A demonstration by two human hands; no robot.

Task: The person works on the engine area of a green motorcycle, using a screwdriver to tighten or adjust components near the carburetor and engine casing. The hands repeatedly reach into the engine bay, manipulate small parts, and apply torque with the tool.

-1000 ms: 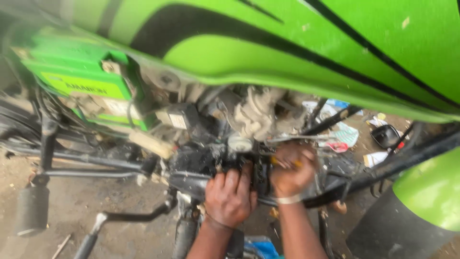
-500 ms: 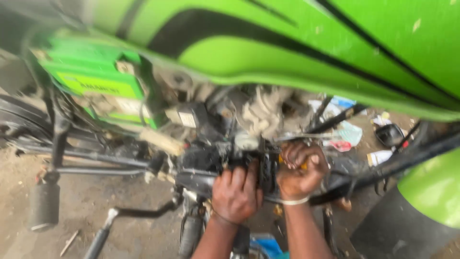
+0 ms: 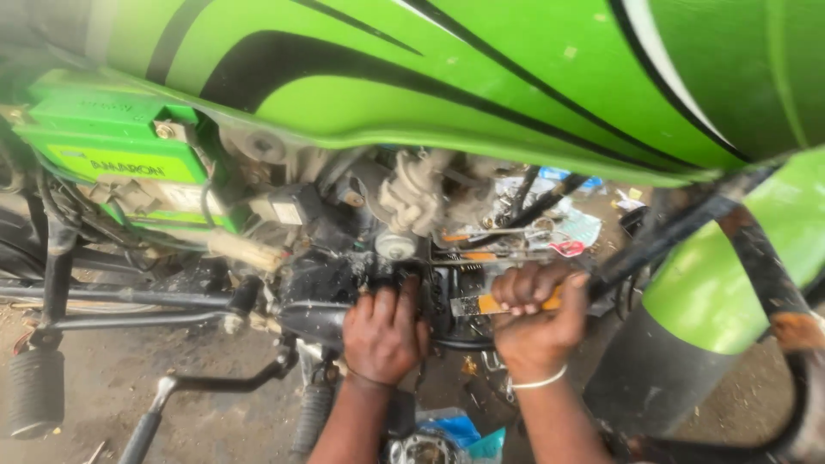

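I look down past a green motorcycle fuel tank onto its dirty engine. My left hand rests with its fingers pressed against the black engine casing below a round silver cap. My right hand is closed around a tool with an orange and clear handle, its tip pointing left into the engine beside my left hand. A white band circles my right wrist. The carburettor sits just above both hands.
A green battery sits at the upper left. A black footpeg and kick lever stick out at the lower left. A green front mudguard and tyre stand at right. Blue scraps lie on the dirt floor.
The view has shifted slightly and sharpened. My right hand has turned with the tool handle and now grips it more from above. My left hand stays on the casing.
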